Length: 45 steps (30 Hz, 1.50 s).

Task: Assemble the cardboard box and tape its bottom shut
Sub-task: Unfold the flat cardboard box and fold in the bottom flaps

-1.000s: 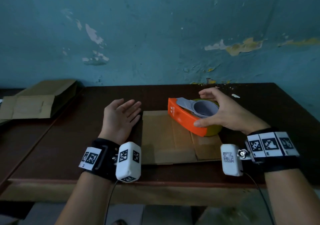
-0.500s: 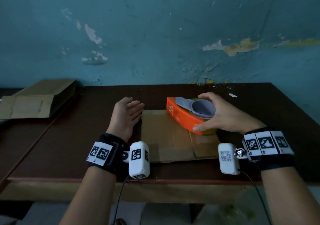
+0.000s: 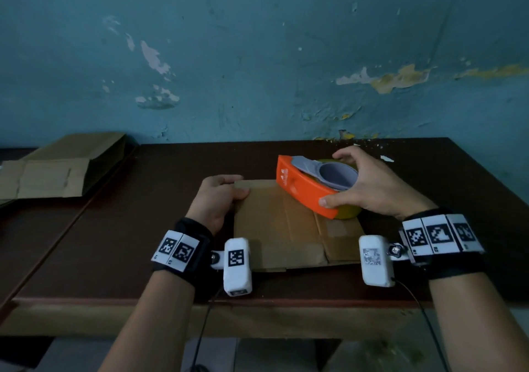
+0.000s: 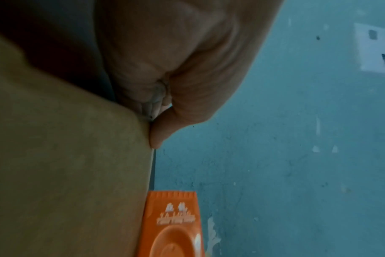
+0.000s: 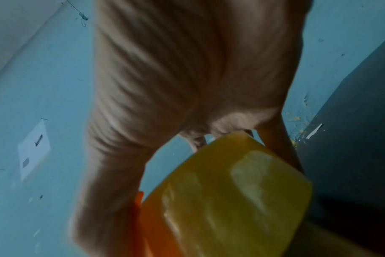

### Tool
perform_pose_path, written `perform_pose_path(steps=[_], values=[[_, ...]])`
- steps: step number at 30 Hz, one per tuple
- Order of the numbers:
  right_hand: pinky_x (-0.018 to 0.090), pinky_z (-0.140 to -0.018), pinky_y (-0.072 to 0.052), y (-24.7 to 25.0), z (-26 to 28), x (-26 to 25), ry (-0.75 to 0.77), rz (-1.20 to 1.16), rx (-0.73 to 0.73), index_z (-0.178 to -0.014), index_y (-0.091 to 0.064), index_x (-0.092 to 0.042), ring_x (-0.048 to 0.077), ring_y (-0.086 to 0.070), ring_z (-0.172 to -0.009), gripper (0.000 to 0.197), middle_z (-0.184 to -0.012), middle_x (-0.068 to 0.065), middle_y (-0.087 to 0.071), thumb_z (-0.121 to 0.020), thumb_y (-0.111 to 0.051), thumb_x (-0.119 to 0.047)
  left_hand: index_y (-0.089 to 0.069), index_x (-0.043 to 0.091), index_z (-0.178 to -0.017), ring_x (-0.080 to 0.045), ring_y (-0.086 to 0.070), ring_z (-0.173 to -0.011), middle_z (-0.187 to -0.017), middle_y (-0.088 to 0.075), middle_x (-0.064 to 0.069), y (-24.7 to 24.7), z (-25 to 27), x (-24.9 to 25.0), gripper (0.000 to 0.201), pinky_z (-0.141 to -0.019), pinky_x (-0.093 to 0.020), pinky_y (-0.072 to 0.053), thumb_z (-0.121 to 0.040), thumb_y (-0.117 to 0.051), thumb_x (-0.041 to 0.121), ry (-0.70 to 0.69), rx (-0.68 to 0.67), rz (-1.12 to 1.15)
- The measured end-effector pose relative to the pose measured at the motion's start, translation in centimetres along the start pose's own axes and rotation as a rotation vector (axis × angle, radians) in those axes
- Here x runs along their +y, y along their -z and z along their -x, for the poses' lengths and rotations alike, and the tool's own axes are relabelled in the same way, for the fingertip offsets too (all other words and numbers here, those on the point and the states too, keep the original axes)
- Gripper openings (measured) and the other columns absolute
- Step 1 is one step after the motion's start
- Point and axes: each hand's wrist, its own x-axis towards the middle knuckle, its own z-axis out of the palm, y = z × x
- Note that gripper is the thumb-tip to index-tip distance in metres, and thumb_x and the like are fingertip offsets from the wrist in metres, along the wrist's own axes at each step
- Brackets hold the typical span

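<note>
A flattened brown cardboard box [image 3: 274,228] lies on the dark table [image 3: 143,228] in front of me. My left hand [image 3: 236,185] grips its far left corner, thumb on top and fingers curled at the edge; the left wrist view shows a fingertip [image 4: 158,137] pressed against the cardboard [image 4: 66,156]. An orange tape dispenser [image 3: 303,193] with a yellow tape roll [image 5: 231,191] rests on the box's far right part. My right hand [image 3: 333,178] holds it from the right, thumb on the orange side and fingers over the roll's far side.
Another flattened cardboard box [image 3: 57,171] lies at the far left on a neighbouring surface. A peeling blue wall [image 3: 257,57] stands right behind the table. The table's front edge [image 3: 257,300] runs under my wrists.
My left hand, lying open beside the box before, has moved right and taken hold of the box's far left corner. The right hand stays on the tape dispenser.
</note>
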Motion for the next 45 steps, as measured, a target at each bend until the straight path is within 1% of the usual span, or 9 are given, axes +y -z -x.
perform_pose_path(steps=[7, 11, 15, 17, 22, 31, 37, 41, 45], values=[[0.038, -0.091, -0.043, 1.9, 0.4, 1.1, -0.134, -0.138, 0.042, -0.145, -0.044, -0.028, 0.014, -0.046, -0.12, 0.1, -0.136, -0.004, -0.048, -0.059, -0.096, -0.035, -0.064, 0.01, -0.119, -0.026, -0.069, -0.096, -0.114, -0.07, -0.013, 1.3, 0.8, 0.2, 0.032, -0.073, -0.031, -0.057, -0.09, -0.069, -0.002, -0.019, -0.074, 0.011], [0.03, -0.078, -0.046, 2.1, 0.4, 1.7, -0.164, -0.308, 0.123, -0.139, -0.05, -0.023, 0.016, -0.055, -0.113, 0.087, -0.128, -0.002, -0.053, -0.064, -0.093, -0.03, -0.066, 0.013, -0.112, -0.028, -0.069, -0.103, -0.118, -0.069, -0.015, 2.0, 0.3, 0.2, 0.029, -0.074, -0.031, -0.056, -0.088, -0.072, -0.001, -0.01, -0.021, -0.004], [0.048, -0.097, -0.05, 2.8, -0.1, 2.3, -0.262, -0.422, 0.34, -0.139, -0.052, -0.022, 0.026, -0.059, -0.117, 0.095, -0.135, 0.006, -0.057, -0.057, -0.093, -0.046, -0.067, 0.016, -0.111, -0.029, -0.066, -0.106, -0.119, -0.066, -0.014, 3.2, 0.0, 0.3, 0.029, -0.072, -0.03, -0.054, -0.088, -0.073, 0.0, -0.007, 0.035, -0.01], [0.049, -0.098, -0.05, 3.1, -0.2, 2.5, -0.301, -0.345, 0.399, -0.138, -0.051, -0.02, 0.027, -0.057, -0.118, 0.098, -0.139, 0.009, -0.056, -0.054, -0.095, -0.046, -0.066, 0.015, -0.115, -0.03, -0.067, -0.106, -0.121, -0.065, -0.014, 3.4, 0.0, 0.2, 0.031, -0.073, -0.031, -0.055, -0.089, -0.072, 0.001, -0.004, 0.028, -0.012], [0.05, -0.098, -0.045, 2.5, -0.2, 2.8, -0.423, -0.1, 0.31, -0.143, -0.042, -0.018, 0.035, -0.049, -0.13, 0.103, -0.146, 0.014, -0.047, -0.057, -0.098, -0.031, -0.064, 0.011, -0.124, -0.029, -0.068, -0.105, -0.121, -0.066, -0.016, 3.3, 0.3, 0.6, 0.036, -0.079, -0.033, -0.058, -0.091, -0.07, 0.0, 0.003, 0.001, 0.046], [0.054, -0.108, -0.039, 2.3, -0.5, 2.7, -0.449, -0.035, 0.158, -0.153, -0.031, -0.019, 0.038, -0.037, -0.142, 0.114, -0.159, 0.015, -0.031, -0.061, -0.097, -0.034, -0.068, 0.007, -0.118, -0.025, -0.07, -0.097, -0.114, -0.071, -0.017, 3.8, 0.3, 1.2, 0.024, -0.074, -0.034, -0.057, -0.093, -0.068, 0.006, 0.027, -0.031, 0.217], [0.056, -0.112, -0.039, 2.5, 0.1, 1.7, -0.332, -0.033, 0.186, -0.152, -0.035, -0.021, 0.035, -0.036, -0.145, 0.109, -0.161, 0.013, -0.032, -0.064, -0.088, -0.059, -0.067, 0.003, -0.124, -0.024, -0.068, -0.093, -0.115, -0.07, -0.016, 3.8, -0.3, 1.3, 0.033, -0.077, -0.034, -0.056, -0.093, -0.069, 0.014, 0.062, -0.035, 0.285], [0.049, -0.114, -0.035, 1.9, 0.1, -0.2, -0.165, -0.061, 0.27, -0.149, -0.039, -0.021, 0.028, -0.037, -0.146, 0.093, -0.16, 0.007, -0.038, -0.075, -0.083, -0.056, -0.065, 0.003, -0.131, -0.027, -0.066, -0.105, -0.12, -0.069, -0.015, 4.5, -0.5, 1.4, 0.046, -0.094, -0.04, -0.053, -0.091, -0.071, 0.024, 0.086, -0.075, 0.337], [0.038, -0.115, -0.036, 0.2, 0.1, -1.8, 0.037, -0.205, 0.248, -0.145, -0.045, -0.025, 0.016, -0.042, -0.143, 0.074, -0.153, -0.003, -0.046, -0.084, -0.078, -0.049, -0.066, 0.007, -0.129, -0.025, -0.064, -0.1, -0.106, -0.072, -0.01, 4.8, -0.1, 1.9, 0.041, -0.09, -0.039, -0.052, -0.094, -0.066, 0.03, -0.006, -0.141, 0.412]])
